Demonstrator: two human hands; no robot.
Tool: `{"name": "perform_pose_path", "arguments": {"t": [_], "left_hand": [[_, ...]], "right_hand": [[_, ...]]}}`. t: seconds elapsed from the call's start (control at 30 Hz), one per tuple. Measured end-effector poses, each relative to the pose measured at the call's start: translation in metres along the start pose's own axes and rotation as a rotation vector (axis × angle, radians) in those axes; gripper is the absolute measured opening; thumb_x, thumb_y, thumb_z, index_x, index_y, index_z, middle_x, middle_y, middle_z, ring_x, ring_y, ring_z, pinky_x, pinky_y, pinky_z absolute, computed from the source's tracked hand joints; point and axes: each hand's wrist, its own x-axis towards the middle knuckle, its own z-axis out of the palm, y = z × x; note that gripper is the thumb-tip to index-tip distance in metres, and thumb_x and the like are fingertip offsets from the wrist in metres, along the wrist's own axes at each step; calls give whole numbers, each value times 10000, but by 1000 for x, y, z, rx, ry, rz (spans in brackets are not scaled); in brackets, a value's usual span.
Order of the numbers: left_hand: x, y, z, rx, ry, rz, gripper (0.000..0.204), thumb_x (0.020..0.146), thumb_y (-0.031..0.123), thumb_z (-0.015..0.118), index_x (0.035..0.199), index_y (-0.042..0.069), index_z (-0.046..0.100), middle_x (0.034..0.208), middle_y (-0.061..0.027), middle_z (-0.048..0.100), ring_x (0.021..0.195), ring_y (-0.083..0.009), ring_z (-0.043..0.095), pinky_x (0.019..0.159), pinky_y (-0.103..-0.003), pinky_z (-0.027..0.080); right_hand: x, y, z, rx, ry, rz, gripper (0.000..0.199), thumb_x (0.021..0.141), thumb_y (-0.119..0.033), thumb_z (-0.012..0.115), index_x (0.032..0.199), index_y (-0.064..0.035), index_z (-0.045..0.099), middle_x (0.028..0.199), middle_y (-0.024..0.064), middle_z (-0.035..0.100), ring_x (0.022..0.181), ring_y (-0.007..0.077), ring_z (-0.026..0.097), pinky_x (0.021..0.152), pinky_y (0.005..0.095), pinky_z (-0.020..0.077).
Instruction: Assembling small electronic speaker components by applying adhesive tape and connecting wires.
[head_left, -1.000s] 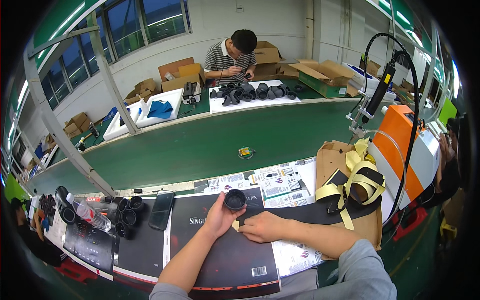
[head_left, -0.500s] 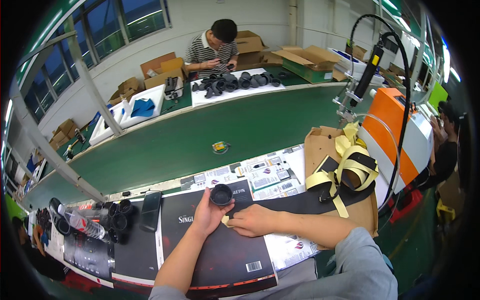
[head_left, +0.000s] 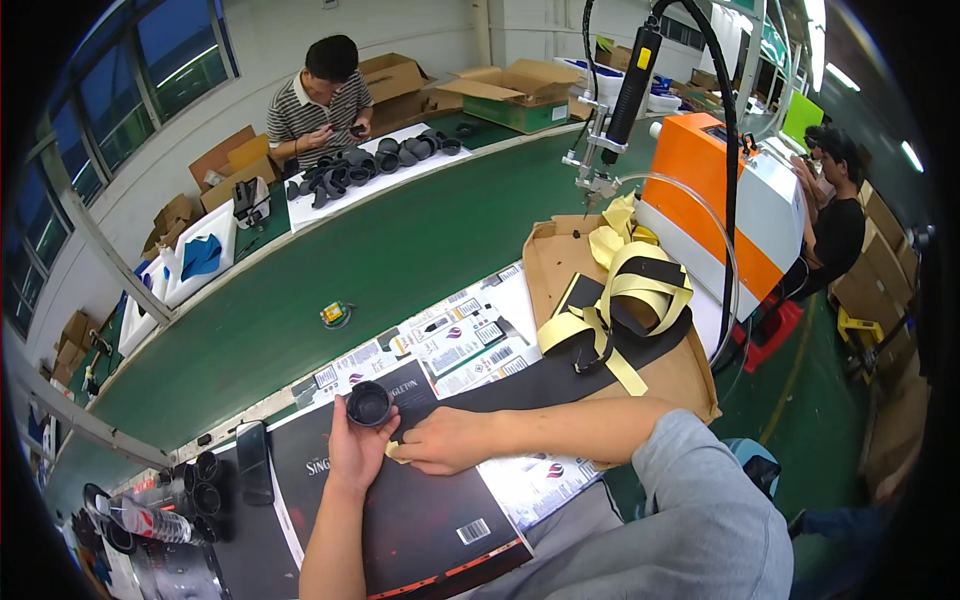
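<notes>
A round black cup-like part [head_left: 369, 403] sits in my left hand [head_left: 354, 452], its hollow side facing up and my fingers curled around it. My right hand [head_left: 447, 440] is closed just beside it, with a small pale yellow scrap [head_left: 396, 453] pinched at the fingertips. Both hands are over a black printed board [head_left: 400, 510] lying on the bench. A wide black strip [head_left: 510, 388] runs from near my right hand to a tangle of yellow-backed tape [head_left: 645, 285] on a brown cardboard sheet [head_left: 700, 375].
To the left lie a dark phone [head_left: 254, 462], a clear plastic bottle [head_left: 155, 520] and several black cups [head_left: 206, 498]. An orange-and-white machine [head_left: 715, 205] with a nozzle arm [head_left: 625, 95] stands at right. Across the green belt [head_left: 420, 235], a person [head_left: 320, 105] handles black parts.
My view has turned to the right, so the bench and machine sit farther left in the picture. My hands keep nearly the same hold on the black part and the yellow scrap.
</notes>
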Motion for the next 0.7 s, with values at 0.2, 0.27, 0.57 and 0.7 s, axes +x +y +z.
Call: {"name": "perform_pose_path", "arguments": {"t": [0.2, 0.27, 0.57, 0.7], "left_hand": [[0, 0, 2, 6, 21, 4, 539, 1036, 500, 337, 1207, 40, 560, 1086, -157, 647, 960, -251, 637, 875, -395, 526], [1, 0, -1, 0, 0, 1, 546, 1037, 501, 342, 1183, 25, 566, 1100, -155, 639, 977, -269, 624, 902, -414, 508], [0, 0, 1, 0, -3, 10, 540, 1038, 496, 344, 1188, 25, 563, 1097, -155, 641, 978, -268, 624, 902, -416, 506], [0, 0, 3, 20, 33, 10, 540, 1031, 511, 351, 1202, 46, 565, 1076, -158, 651, 939, -240, 635, 861, -385, 525]], "right_hand": [[0, 5, 4, 0, -14, -20, 208, 854, -193, 609, 992, -44, 568, 773, 120, 603, 681, 316, 638, 587, 435, 511], [-1, 5, 6, 6, -14, -11, 210, 862, -192, 612, 1007, -46, 567, 789, 110, 595, 690, 306, 629, 584, 426, 510], [0, 4, 6, 16, -44, 32, 283, 865, -193, 614, 1103, -53, 549, 827, 110, 607, 714, 306, 633, 594, 424, 515], [1, 2, 6, 33, 6, 51, 270, 864, -190, 616, 1088, -54, 553, 828, 110, 607, 721, 302, 636, 596, 423, 517]]}}
